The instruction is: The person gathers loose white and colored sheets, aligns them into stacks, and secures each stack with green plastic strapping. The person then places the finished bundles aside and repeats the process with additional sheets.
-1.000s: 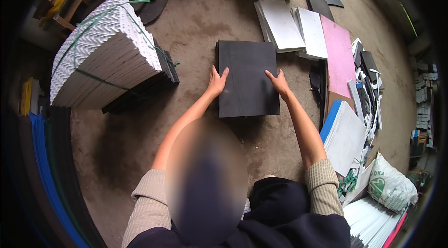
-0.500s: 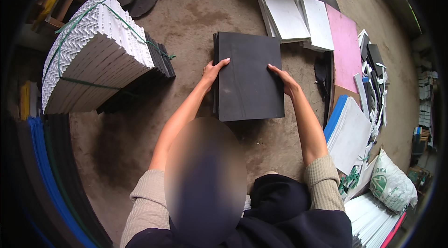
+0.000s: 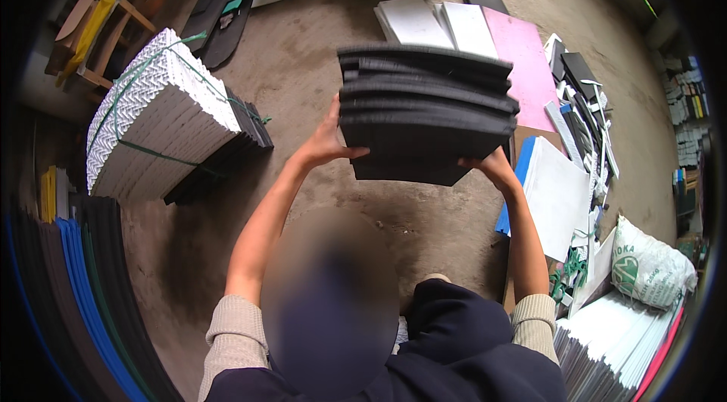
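Note:
A stack of black foam sheets (image 3: 424, 141) is held up in front of me, tilted so that its layered far edges show. My left hand (image 3: 329, 141) grips its left side, with the thumb on the near face. On the right side my right hand (image 3: 488, 166) clasps the stack, thumb also on the near face; the other fingers are hidden behind it. The sheets fan slightly apart along the top. Left of the stack, a bundle of white ridged sheets (image 3: 163, 110) tied with green cord stands on the floor, with black sheets at its right end.
Stacked white sheets (image 3: 471, 27) and a pink sheet (image 3: 522, 61) lie beyond the held stack. To the right are a white sheet pile with blue (image 3: 556, 190), loose offcuts (image 3: 583, 110) and a white sack (image 3: 651, 266). Blue and black sheets (image 3: 95, 300) stand at the left.
Both hands have lifted and tipped the black stack, so its layered edges now show instead of its flat top. It has shifted right, and the whole view has moved a little.

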Action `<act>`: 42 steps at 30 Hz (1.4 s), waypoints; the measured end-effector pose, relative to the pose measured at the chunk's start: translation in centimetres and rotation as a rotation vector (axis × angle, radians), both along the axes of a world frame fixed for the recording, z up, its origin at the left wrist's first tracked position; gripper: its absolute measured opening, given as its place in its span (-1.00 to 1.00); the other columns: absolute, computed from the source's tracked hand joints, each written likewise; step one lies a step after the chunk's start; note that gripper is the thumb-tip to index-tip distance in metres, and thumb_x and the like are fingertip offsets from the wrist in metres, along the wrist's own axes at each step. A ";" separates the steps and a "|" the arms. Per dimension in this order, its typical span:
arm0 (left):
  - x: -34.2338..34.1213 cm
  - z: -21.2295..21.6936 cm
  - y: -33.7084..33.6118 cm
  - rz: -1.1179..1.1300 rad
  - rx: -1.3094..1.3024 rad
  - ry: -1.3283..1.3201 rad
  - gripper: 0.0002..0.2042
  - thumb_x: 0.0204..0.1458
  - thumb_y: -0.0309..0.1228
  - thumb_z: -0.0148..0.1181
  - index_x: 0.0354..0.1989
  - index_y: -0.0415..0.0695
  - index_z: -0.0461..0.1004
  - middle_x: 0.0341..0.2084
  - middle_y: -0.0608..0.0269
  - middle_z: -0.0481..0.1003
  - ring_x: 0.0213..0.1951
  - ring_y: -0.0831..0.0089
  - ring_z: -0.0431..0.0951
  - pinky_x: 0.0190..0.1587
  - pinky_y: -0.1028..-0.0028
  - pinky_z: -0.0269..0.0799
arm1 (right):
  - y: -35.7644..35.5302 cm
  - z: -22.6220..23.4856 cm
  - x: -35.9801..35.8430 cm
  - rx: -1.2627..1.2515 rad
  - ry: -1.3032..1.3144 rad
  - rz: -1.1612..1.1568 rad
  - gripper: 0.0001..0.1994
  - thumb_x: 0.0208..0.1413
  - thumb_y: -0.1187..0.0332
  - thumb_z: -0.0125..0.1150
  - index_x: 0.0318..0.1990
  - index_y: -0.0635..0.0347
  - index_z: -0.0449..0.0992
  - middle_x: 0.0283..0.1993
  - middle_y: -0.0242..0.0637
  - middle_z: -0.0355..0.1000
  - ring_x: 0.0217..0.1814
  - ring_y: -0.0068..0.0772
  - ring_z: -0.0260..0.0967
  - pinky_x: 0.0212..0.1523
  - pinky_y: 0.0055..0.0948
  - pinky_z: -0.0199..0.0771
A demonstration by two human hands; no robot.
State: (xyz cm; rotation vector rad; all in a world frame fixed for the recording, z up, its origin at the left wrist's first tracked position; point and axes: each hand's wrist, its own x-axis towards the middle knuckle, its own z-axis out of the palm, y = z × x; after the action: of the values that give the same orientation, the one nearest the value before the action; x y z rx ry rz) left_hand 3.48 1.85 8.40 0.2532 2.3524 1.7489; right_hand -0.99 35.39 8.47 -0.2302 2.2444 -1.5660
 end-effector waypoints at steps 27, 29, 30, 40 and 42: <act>-1.2 -5.6 5.4 -0.122 -0.294 0.305 0.21 -0.50 -0.28 0.42 0.15 -0.07 -0.58 0.12 -0.01 -0.13 0.18 0.12 -0.07 0.22 0.25 -0.15 | 5.4 -2.1 0.0 0.304 0.056 0.356 -0.16 -0.41 0.35 0.42 0.13 0.12 0.08 0.19 -0.08 -0.07 0.19 -0.20 -0.06 0.19 -0.27 -0.01; -1.4 -5.3 5.2 -0.153 -0.300 0.290 0.09 -0.47 -0.22 0.40 0.16 -0.03 -0.38 0.15 0.02 -0.21 0.20 0.14 -0.17 0.23 0.27 -0.27 | 6.2 -0.3 -0.4 0.526 0.190 0.436 -0.07 -0.43 0.27 0.43 0.19 0.06 0.00 0.27 -0.05 -0.24 0.30 -0.14 -0.27 0.25 -0.29 -0.16; -1.3 -4.9 5.2 -0.167 -0.275 0.256 -0.03 -0.44 -0.17 0.38 0.16 0.01 -0.18 0.18 0.05 -0.28 0.22 0.16 -0.27 0.24 0.29 -0.40 | 6.5 1.6 -1.0 0.558 0.228 0.518 0.02 -0.45 0.19 0.43 0.22 0.07 -0.11 0.29 -0.04 -0.40 0.35 -0.10 -0.50 0.29 -0.30 -0.34; -1.2 -4.3 4.8 -0.165 -0.157 0.239 -0.18 -0.40 -0.13 0.35 0.14 0.03 0.09 0.19 0.07 -0.27 0.24 0.15 -0.36 0.25 0.29 -0.50 | -6.1 14.3 -1.5 0.598 1.042 -0.124 -0.44 0.14 0.00 -0.36 0.04 0.37 0.20 0.12 0.00 0.14 0.24 -0.19 -0.03 0.24 -0.22 -0.15; -1.5 -3.9 5.4 -0.179 -0.179 0.241 -0.18 -0.40 -0.14 0.36 0.14 0.02 0.11 0.19 0.07 -0.26 0.23 0.16 -0.34 0.25 0.27 -0.46 | -8.6 8.7 -1.7 0.740 1.098 -0.111 -0.46 0.13 0.02 -0.31 0.01 0.36 0.24 0.09 -0.07 0.20 0.23 -0.22 0.00 0.23 -0.13 -0.17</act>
State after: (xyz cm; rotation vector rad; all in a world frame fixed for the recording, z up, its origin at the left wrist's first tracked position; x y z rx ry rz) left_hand 1.95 7.22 4.48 0.6559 2.5398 1.4880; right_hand -2.74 26.82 17.22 -0.9101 3.5043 -0.5035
